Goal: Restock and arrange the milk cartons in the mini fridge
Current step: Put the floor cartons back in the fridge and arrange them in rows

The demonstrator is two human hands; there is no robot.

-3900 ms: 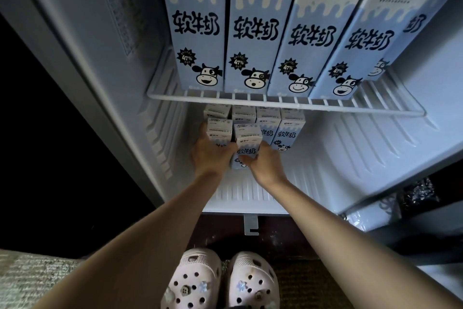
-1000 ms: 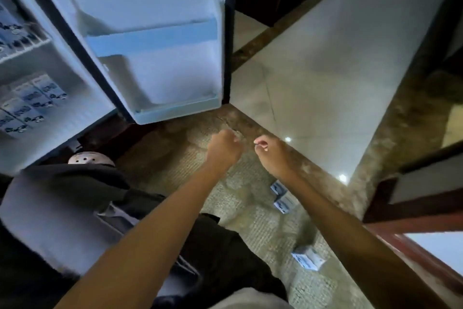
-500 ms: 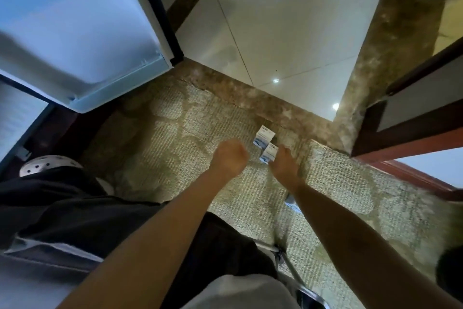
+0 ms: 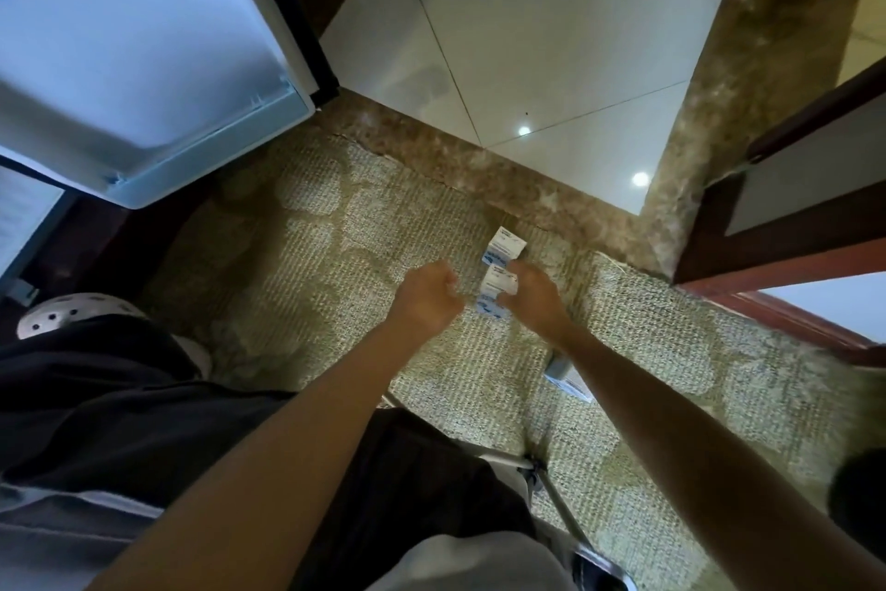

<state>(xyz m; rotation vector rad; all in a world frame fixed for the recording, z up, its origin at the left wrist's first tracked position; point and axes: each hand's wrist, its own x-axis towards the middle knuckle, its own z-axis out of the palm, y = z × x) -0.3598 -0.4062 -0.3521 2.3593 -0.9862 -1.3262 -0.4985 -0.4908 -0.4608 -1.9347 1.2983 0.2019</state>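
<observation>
Closest in, dark shorts [image 4: 144,408] across the lap, with a pale perforated shoe [image 4: 67,315] poking out at the left. Just right of the lap, thin metal legs [image 4: 551,490] standing on the patterned carpet [image 4: 311,264]. Two bare forearms reaching forward and down over that carpet. Half hidden under the right forearm, a third carton [image 4: 561,374] lying on the carpet, only a corner in sight. Further out, left hand [image 4: 426,298] curled into a fist, nothing visible inside it, hanging just left of the cartons and not touching them. Right hand [image 4: 534,298] beside it, fingers and thumb wrapped round the right side and top of the near carton [image 4: 489,291], white with blue print, down at carpet level; lifted or resting, cannot tell. Directly beyond and almost touching it, the far carton [image 4: 503,247], same print, lying on the carpet close to its edge. Past that, a brown marble strip [image 4: 455,164], then glossy white floor tiles [image 4: 527,39] with two spots of reflected light. At upper left, the open fridge door [image 4: 144,63], white inner liner facing the camera, well apart from all three cartons. At right, a dark wooden frame [image 4: 791,250]
</observation>
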